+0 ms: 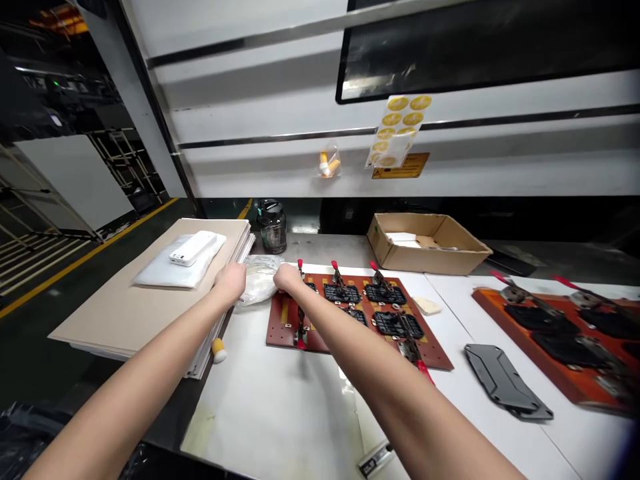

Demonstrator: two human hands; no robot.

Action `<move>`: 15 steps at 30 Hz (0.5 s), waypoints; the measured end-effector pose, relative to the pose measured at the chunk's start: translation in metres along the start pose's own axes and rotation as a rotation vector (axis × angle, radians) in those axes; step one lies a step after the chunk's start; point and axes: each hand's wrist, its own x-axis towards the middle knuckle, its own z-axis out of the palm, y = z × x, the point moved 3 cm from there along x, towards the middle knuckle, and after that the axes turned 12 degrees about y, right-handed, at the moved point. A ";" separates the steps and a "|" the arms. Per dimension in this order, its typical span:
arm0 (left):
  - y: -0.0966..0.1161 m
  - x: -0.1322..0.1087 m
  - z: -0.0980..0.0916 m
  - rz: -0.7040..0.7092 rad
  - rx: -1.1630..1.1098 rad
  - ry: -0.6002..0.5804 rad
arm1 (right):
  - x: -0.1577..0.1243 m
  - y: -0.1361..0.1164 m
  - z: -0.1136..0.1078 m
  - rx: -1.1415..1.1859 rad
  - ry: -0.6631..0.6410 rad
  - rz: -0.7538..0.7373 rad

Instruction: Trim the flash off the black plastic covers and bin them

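A crumpled clear plastic bag lies between my left hand and my right hand, and both hands reach it at its edges. My fingers are turned away, so any grip is hidden. My left hand is over the corner of a stack of beige boards. My right hand is over the near corner of a dark red fixture board, which carries black pads and red-handled toggle clamps. My right forearm hides part of that board.
A cardboard box and dark jar stand behind. A wrapped white item lies on the stack. To the right lie a grey plate and an orange fixture board. A machine wall rises beyond.
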 end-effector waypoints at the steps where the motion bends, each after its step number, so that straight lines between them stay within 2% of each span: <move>1: 0.002 -0.001 0.000 0.002 0.029 -0.026 | -0.001 0.003 0.002 -0.007 0.001 0.006; 5: 0.008 -0.007 -0.009 0.001 0.094 -0.048 | -0.014 0.001 0.002 -0.046 0.030 -0.005; 7: 0.012 -0.015 -0.023 -0.002 0.097 -0.020 | -0.023 -0.004 -0.002 -0.057 0.036 -0.018; 9: 0.016 -0.031 -0.045 0.000 0.088 0.022 | -0.035 -0.009 -0.013 -0.052 0.055 -0.034; 11: 0.022 -0.061 -0.073 0.010 0.063 0.064 | -0.056 -0.008 -0.034 -0.028 0.094 -0.054; 13: 0.028 -0.107 -0.104 0.036 -0.059 0.101 | -0.091 0.001 -0.064 0.008 0.159 -0.085; 15: 0.032 -0.166 -0.131 0.096 -0.572 0.177 | -0.144 0.015 -0.095 0.138 0.234 -0.136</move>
